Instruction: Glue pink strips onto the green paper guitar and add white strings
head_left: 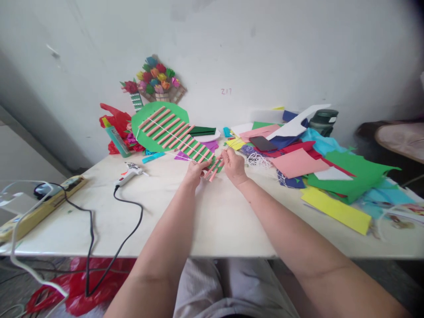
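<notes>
A green paper craft piece (155, 126) crossed by several pink paper rolls and white strings rises tilted from the table's middle toward the wall. My left hand (195, 171) pinches its near end from the left, fingers closed on the lowest pink rolls. My right hand (233, 165) is closed on the same end from the right, fingertips pinching at a white string and a pink roll (213, 173). Both forearms reach out over the white table (215, 221).
A white hot glue gun (130, 172) lies at the left, its black cord running off the near edge. A power strip (39, 205) sits far left. Coloured paper sheets (334, 176), a dark phone (263, 143) and a dark jar (323, 120) crowd the right. A paper-flower basket (158, 80) leans on the wall.
</notes>
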The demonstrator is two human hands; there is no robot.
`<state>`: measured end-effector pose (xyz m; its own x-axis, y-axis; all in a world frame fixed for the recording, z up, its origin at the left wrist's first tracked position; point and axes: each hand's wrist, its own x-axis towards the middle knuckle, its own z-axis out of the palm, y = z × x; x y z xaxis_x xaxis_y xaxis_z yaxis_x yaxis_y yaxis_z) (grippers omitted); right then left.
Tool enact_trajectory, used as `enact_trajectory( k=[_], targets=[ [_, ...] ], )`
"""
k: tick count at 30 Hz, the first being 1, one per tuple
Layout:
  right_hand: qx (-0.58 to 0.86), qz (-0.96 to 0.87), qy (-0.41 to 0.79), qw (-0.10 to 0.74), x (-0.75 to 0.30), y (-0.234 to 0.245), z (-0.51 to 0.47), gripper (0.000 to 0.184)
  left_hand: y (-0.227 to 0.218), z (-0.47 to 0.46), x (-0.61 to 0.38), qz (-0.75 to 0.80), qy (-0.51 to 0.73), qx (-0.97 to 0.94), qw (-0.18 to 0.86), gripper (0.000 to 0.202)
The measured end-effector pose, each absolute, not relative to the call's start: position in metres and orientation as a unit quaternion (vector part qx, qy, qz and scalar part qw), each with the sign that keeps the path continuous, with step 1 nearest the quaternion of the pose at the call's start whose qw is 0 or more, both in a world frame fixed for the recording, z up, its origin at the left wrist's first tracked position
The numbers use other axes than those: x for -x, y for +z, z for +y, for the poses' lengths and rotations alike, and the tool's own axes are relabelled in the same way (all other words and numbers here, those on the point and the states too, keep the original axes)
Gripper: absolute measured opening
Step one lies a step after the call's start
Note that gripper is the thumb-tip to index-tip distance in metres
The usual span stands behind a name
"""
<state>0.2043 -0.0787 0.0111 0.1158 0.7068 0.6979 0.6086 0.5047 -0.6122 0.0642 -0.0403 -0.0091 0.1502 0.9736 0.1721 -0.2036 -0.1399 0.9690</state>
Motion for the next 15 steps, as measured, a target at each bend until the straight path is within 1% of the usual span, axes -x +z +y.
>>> enact_trajectory(
  k=[4, 6, 8, 10, 15],
  targets=[
    [0.430, -0.548, 0.273, 0.663, -0.210, 0.021, -0.074, 0.037, -0.009, -0.040, -0.063, 0.374, 0.536, -0.527, 0.543, 0.021],
    [0.403, -0.480, 0.327, 0.707, -0.219, 0.026, -0.069, 0.040, -0.009, -0.039, -0.062, 0.376, 0.536, -0.523, 0.545, 0.021],
    [0.386, -0.428, 0.332, 0.747, -0.231, 0.029, -0.065, 0.039, -0.010, -0.038, -0.060, 0.381, 0.536, -0.515, 0.550, 0.021],
    [0.389, -0.396, 0.304, 0.774, -0.243, 0.029, -0.060, 0.039, -0.011, -0.035, -0.058, 0.387, 0.535, -0.506, 0.554, 0.020],
    [0.456, -0.335, 0.222, 0.794, -0.270, 0.022, -0.050, 0.044, -0.013, -0.031, -0.054, 0.395, 0.545, -0.489, 0.555, 0.020]
  ],
)
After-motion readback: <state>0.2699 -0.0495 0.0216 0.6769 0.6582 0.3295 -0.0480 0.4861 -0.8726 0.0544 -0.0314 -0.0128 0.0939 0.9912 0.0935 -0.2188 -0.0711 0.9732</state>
